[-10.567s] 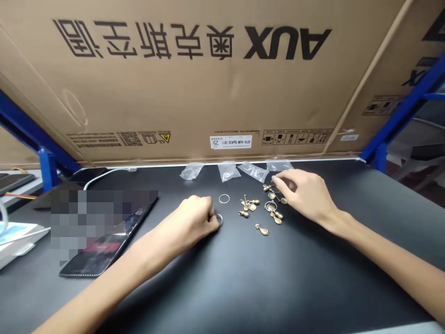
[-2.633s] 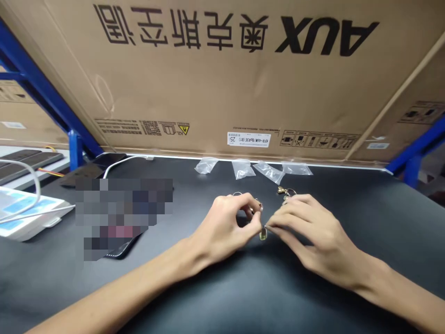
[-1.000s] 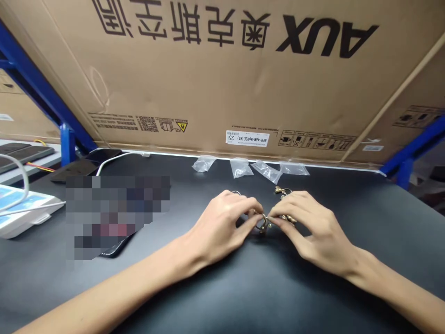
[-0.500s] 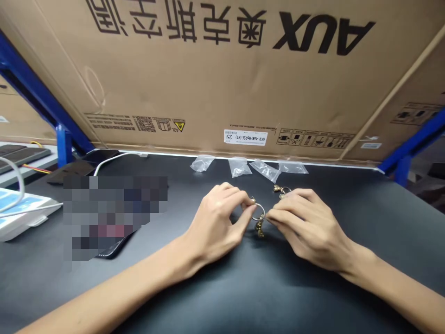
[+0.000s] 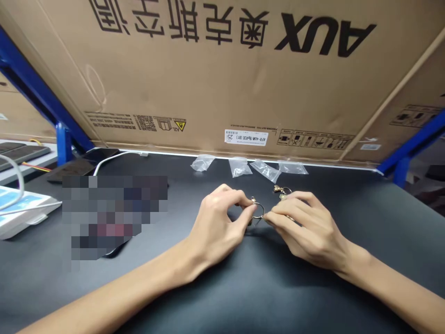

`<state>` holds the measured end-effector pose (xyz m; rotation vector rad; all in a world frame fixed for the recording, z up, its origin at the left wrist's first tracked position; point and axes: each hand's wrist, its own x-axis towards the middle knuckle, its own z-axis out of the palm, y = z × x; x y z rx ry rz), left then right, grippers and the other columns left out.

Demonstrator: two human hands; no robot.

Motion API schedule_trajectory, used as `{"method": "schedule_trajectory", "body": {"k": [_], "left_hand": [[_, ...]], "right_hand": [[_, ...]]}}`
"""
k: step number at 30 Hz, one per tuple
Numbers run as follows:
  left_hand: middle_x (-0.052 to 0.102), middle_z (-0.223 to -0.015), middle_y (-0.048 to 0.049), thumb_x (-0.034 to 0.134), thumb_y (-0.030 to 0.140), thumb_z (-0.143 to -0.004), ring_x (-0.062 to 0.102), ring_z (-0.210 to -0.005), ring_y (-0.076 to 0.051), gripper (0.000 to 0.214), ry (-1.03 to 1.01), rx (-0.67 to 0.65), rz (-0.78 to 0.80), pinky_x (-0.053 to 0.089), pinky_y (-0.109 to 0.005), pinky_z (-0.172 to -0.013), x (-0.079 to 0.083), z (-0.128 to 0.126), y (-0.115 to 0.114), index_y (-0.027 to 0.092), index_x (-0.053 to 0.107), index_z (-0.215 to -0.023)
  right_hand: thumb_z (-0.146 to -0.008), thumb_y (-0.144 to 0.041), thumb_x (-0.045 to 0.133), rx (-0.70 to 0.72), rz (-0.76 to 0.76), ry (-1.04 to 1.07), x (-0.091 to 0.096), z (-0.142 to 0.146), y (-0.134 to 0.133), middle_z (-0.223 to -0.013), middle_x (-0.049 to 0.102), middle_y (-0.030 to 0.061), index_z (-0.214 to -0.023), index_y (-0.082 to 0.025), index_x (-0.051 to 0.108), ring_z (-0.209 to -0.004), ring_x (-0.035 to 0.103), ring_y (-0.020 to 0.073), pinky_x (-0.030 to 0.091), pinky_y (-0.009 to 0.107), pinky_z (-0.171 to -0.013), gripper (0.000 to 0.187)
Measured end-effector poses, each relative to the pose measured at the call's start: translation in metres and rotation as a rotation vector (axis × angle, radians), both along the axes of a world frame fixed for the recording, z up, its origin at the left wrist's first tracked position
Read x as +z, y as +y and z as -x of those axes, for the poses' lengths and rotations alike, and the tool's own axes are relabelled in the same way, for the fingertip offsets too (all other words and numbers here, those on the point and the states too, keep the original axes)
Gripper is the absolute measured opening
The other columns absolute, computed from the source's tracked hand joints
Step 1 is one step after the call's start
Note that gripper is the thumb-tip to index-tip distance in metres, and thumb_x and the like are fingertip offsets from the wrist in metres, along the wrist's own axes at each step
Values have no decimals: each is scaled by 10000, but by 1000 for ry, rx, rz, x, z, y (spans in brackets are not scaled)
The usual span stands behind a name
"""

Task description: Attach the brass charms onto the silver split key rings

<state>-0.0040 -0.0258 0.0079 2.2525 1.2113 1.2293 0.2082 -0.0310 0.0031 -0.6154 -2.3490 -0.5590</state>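
My left hand [image 5: 224, 215] pinches a metal key ring [image 5: 258, 217] between thumb and forefinger, a little above the black tabletop. A small gold piece [image 5: 253, 199] shows at the top of the ring by the left fingertip. My right hand [image 5: 309, 229] is closed, its thumb and fingertips pressed together at the ring's lower right edge. What lies inside the right fingers is hidden. Just beyond the right knuckles lies another key ring with a gold charm [image 5: 277, 189], partly covered by that hand.
Several clear plastic bags [image 5: 239, 167] lie along the back edge, before a large cardboard box [image 5: 208, 83]. Blue metal posts [image 5: 63, 144] stand at both sides. To the left are a blurred-out patch [image 5: 114, 208], a white cable [image 5: 104, 161] and a white box [image 5: 26, 213].
The gold charm that hung below the ring is no longer visible there. The ring has tilted slightly. Both hands keep nearly the same place.
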Motion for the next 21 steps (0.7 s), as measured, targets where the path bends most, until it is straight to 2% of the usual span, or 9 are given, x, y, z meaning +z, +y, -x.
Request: {"method": "schedule_trajectory", "body": {"k": [3, 6, 8, 11, 14, 16, 17, 19, 21], "left_hand": [[700, -763, -1, 644, 212, -854, 616, -722, -147, 116, -53, 35, 39, 502, -275, -662, 0, -2, -1, 203, 708, -758], [713, -773, -7, 669, 234, -848, 634, -739, -149, 102, -105, 17, 67, 524, -267, -663, -1, -3, -1, 204, 729, -771], [724, -787, -16, 678, 241, -850, 647, -742, -149, 89, -117, -38, 78, 536, -263, -657, -2, -3, -2, 208, 752, -813], [743, -817, -31, 638, 248, -887, 653, -753, -158, 147, -51, -111, 41, 550, -284, -689, -3, -1, 2, 212, 769, -942], [750, -920, -62, 538, 212, -939, 649, -871, -184, 262, 121, -87, -61, 554, -326, -799, -6, 8, 16, 181, 718, -1126], [729, -1065, -86, 530, 234, -943, 622, -1008, -225, 258, 322, -65, -164, 543, -373, -868, -9, 16, 30, 175, 711, -1118], [702, -1145, -102, 522, 249, -950, 606, -1075, -246, 264, 433, -61, -167, 539, -394, -887, -11, 20, 36, 177, 702, -1129], [683, -1175, -114, 501, 240, -962, 610, -1098, -259, 245, 632, -98, -141, 530, -406, -900, -12, 27, 46, 176, 706, -1079], [689, -1139, -108, 482, 183, -962, 630, -1069, -243, 224, 741, -111, -106, 521, -372, -897, -11, 31, 51, 171, 702, -1001]], "right_hand": [[-867, -66, 602, -31, 38, 61, -1, 1, -1, -819, 725, 27, -972, -173, 658, -754, 638, 165, 462, 370, -827, 160], [-854, -213, 692, -101, 192, 195, -1, 2, -2, -903, 735, 40, -993, -174, 651, -805, 656, 189, 456, 391, -836, 151], [-875, -256, 676, -101, 331, 249, 0, 3, -3, -931, 735, 44, -996, -176, 646, -837, 661, 193, 461, 387, -847, 149], [-933, -199, 581, -83, 489, 286, 3, 4, -5, -896, 737, 20, -946, -200, 654, -806, 654, 171, 474, 350, -824, 74], [-946, -219, 545, -129, 696, 287, 8, 3, -6, -846, 731, 3, -878, -213, 665, -717, 634, 151, 480, 297, -701, 137], [-943, -241, 532, -179, 837, 225, 11, 1, -6, -735, 705, -18, -796, -217, 662, -610, 597, 132, 446, 268, -601, 197], [-937, -251, 529, -220, 866, 182, 12, 0, -5, -664, 677, -27, -740, -215, 651, -558, 569, 126, 416, 261, -560, 234], [-921, -278, 539, -330, 813, 108, 12, -3, -3, -572, 625, -35, -676, -212, 635, -509, 537, 123, 359, 260, -529, 272], [-910, -321, 557, -447, 684, 75, 11, -6, 1, -550, 609, -34, -695, -211, 647, -506, 541, 127, 322, 263, -530, 257]]}}
